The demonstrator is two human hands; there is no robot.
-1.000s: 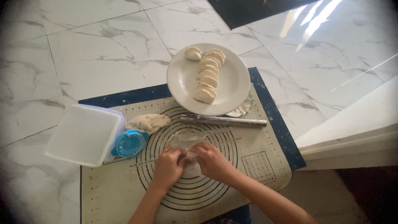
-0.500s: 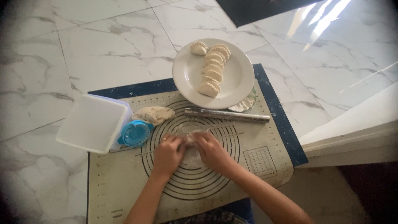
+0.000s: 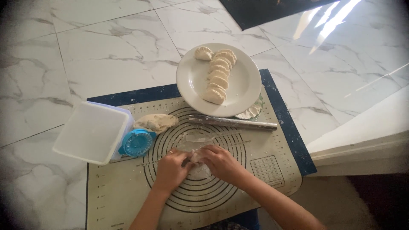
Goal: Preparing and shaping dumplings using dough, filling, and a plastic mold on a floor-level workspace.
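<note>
Hidden: the piece of dough (image 3: 197, 156) between the two hands is mostly covered by the fingers, so its shape is hard to make out; only a pale bit shows.
Cut off: both forearms run out of the bottom edge; the far end of the dark floor panel (image 3: 272, 10) leaves the top edge.
Left hand (image 3: 171, 167): fingers curled together onto the left side of the dough piece, pinching it.
Right hand (image 3: 218, 160): fingers closed onto the right side of the same dough piece, fingertips meeting those of the left hand.
Dough piece, place: over the ringed middle of the baking mat (image 3: 128, 191), just above a faint floury patch (image 3: 199, 171); whether it is lifted off the mat or rests on it, I cannot tell.
Rolling pin (image 3: 232, 122): thin and metallic, lying across the mat between the hands and the plate.
Plate (image 3: 243, 85): white, at the mat's far edge, holding a row of folded dumplings (image 3: 218, 76).
Flat dough round (image 3: 251, 112): peeking out from under the plate's near rim, mostly hidden.
Dough lump (image 3: 156, 122): on the mat, left of the rolling pin.
Blue press (image 3: 136, 143): round, beside the dough lump, touching the plastic box.
Plastic box (image 3: 91, 132): white, overlapping the mat's left edge.
Floor (image 3: 85, 51): pale marble tiles all round.
</note>
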